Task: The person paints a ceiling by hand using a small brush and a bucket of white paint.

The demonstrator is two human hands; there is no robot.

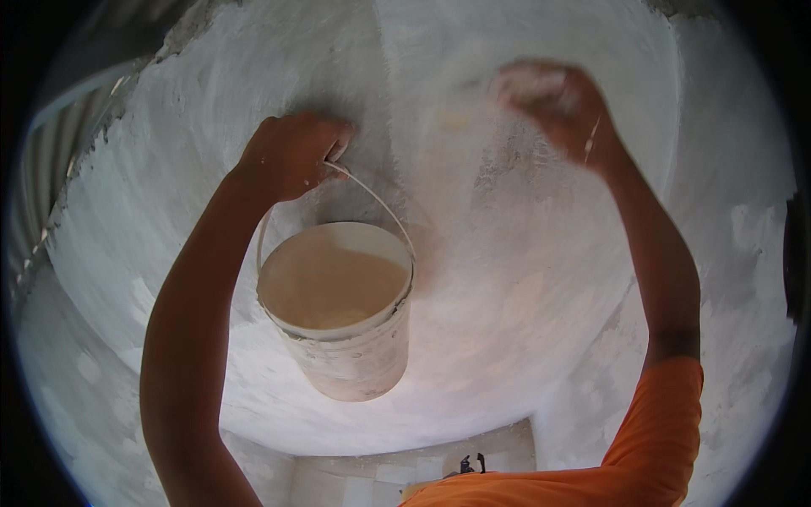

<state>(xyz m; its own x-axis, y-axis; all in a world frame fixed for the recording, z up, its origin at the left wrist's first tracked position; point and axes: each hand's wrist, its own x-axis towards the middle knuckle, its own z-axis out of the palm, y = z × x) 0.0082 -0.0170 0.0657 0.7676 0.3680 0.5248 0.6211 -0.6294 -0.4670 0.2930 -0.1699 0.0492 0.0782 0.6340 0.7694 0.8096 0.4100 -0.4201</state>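
Left hand (296,156) up, clenched on the bucket handle (382,203); right hand (553,97) raised, blurred by the wall (541,313), can't tell its grip!

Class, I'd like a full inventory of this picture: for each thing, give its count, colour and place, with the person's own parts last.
Bucket: one, off-white, hanging below the left hand
Bucket handle: one, whitish, arched over the bucket
Bucket contents: one mass, beige, inside the bucket
Walls: at least two, patchy grey-white, ahead and to the sides
Corrugated sheet: one visible area, greyish, upper left
Dark object: one, black, right edge, kind unclear
Floor: one, pale, bottom centre
Orange garment: one, orange, lower right
Left hand: one, pale-flecked, gripping the handle
Right hand: one, pale-smeared, blurred, upper right
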